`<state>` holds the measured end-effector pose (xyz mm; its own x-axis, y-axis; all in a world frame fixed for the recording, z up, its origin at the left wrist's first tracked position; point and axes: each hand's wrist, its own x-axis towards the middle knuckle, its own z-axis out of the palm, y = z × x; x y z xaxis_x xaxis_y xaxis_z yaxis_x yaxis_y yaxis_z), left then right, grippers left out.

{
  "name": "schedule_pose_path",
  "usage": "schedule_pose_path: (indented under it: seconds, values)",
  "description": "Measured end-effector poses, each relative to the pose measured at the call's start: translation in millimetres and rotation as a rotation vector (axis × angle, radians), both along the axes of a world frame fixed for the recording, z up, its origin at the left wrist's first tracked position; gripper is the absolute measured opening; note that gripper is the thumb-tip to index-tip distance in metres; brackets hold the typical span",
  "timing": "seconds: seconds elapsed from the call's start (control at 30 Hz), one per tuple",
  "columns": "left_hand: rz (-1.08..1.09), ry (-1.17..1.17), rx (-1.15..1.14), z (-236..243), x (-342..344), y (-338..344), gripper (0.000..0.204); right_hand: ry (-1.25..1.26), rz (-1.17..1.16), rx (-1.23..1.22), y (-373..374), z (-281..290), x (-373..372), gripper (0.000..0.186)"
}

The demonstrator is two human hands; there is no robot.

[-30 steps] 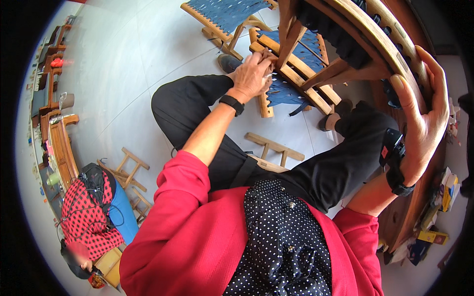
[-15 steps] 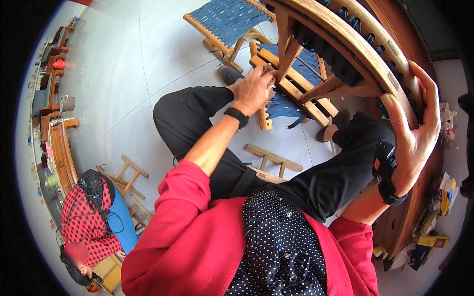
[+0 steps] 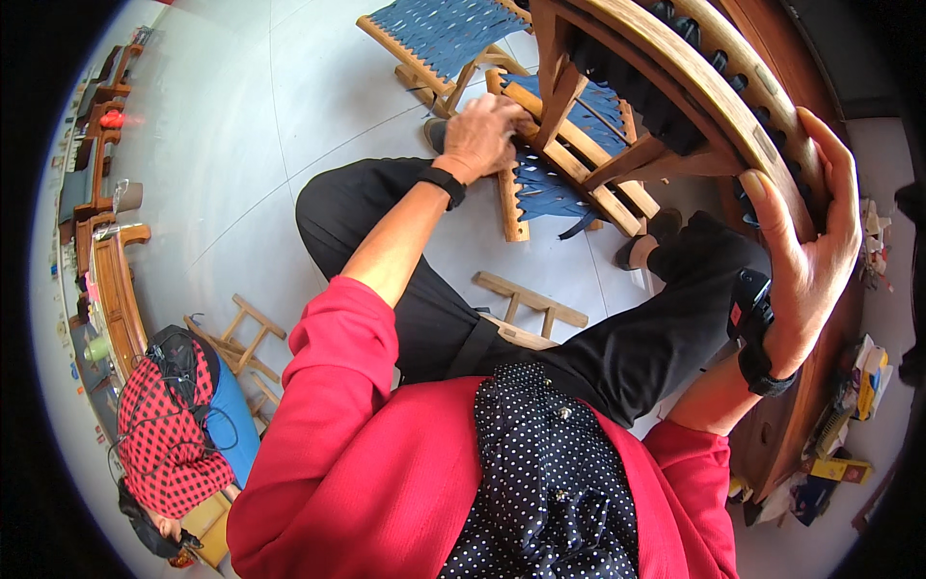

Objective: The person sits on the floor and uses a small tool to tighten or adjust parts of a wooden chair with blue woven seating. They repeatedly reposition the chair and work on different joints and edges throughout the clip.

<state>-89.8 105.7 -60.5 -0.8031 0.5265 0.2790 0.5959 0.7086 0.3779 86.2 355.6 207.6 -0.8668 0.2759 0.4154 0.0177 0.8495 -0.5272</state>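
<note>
My right hand [image 3: 810,241] grips the bowed-looking wooden rail [image 3: 772,145] of a stool with dark webbing [image 3: 675,125], raised at upper right. Its angled legs [image 3: 550,72] reach toward parallel wooden slats [image 3: 608,203] over a blue woven seat [image 3: 552,193]. My left hand [image 3: 477,135] is at the left end of the slats, fingers curled but smeared by motion; what they hold, if anything, is unclear.
Another blue woven stool [image 3: 424,34] stands behind. Wooden frames [image 3: 531,299] lie on the tiled floor [image 3: 241,164], more at lower left [image 3: 251,338] beside a person [image 3: 174,434] in red-and-black check. Wooden furniture [image 3: 116,299] lines the left; a cabinet [image 3: 772,444] stands right.
My left hand has shifted up and slightly left along the slats; the brown cloth seen in it earlier is not clear now. My right hand has moved slightly left, still gripping the rail.
</note>
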Motion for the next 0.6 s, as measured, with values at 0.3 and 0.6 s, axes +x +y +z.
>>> schedule_pose_path:
  seconds: [0.3,0.6]
  values:
    - [-0.110,-0.145,-0.017,-9.1,7.7,10.4,0.030,0.075,0.002,-0.002,1.3,-1.4,-2.5,0.070]
    - [-0.117,-0.180,-0.127,-9.8,10.7,14.2,0.042,0.096,0.001,-0.001,2.5,-4.2,-4.1,0.069]
